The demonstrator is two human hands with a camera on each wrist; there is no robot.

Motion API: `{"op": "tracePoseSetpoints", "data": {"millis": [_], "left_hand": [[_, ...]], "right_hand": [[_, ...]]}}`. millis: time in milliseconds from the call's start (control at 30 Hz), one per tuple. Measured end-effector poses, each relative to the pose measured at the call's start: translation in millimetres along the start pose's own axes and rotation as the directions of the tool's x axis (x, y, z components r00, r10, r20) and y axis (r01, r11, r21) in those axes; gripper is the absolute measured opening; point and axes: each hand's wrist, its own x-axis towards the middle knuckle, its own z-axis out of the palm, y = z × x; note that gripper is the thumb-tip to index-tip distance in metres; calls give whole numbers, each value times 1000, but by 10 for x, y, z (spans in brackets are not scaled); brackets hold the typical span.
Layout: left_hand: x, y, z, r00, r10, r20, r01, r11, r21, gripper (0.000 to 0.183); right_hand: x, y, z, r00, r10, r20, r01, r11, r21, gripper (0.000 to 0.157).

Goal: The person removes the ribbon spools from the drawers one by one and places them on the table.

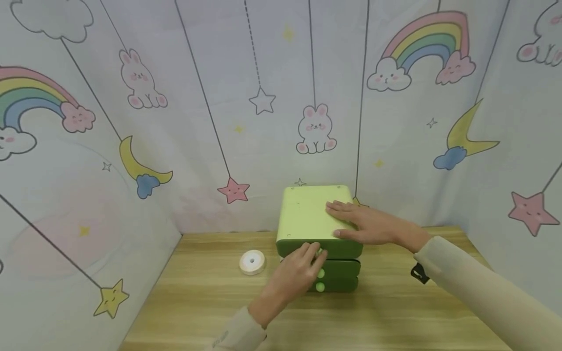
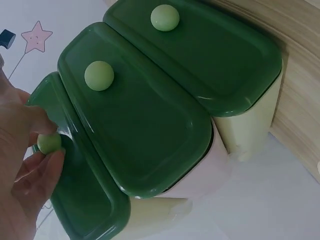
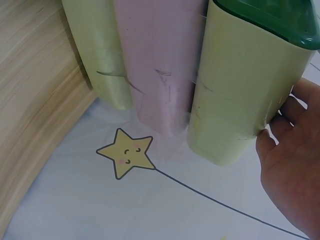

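A small three-tier drawer cabinet (image 1: 307,209) stands on the table, with a light green top and dark green fronts. Its middle tier is pink (image 3: 160,65) at the side. My left hand (image 1: 294,273) pinches the round light green knob (image 2: 49,143) of the top drawer (image 2: 82,195) between thumb and fingers. Below it, the middle knob (image 2: 99,76) and bottom knob (image 2: 165,18) are untouched. My right hand (image 1: 373,224) rests with extended fingers on the cabinet's top, near its right edge.
A roll of pale ribbon or tape (image 1: 252,262) lies left of the cabinet on the wood-grain table (image 1: 197,292). Behind and at both sides hangs a printed cloth backdrop (image 1: 272,161). A black clip-like piece (image 1: 420,273) shows beside the right sleeve (image 1: 474,287).
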Motion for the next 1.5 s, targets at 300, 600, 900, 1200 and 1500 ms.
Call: {"op": "tracePoseSetpoints", "data": {"millis": [300,600,900,1200,1500], "left_hand": [[-122,190,5,982,111,-151,-111,994,6,41],[-270,330,121,996,58,64,-59,998,19,16],[-296,359,234,990,28,141,-33,999,32,22],[-302,387,284,990,48,135,-59,995,83,21],[-304,405,330,996,57,75,-66,991,113,16]], "right_hand": [[7,-10,10,1000,-3,8,3,1000,23,74],[-7,9,-3,1000,-12,-11,12,1000,20,74],[-9,8,0,1000,-2,0,2,1000,19,75],[-20,-9,-1,1000,3,-5,-3,1000,18,74],[-16,0,22,1000,5,-16,-5,1000,19,74]]}}
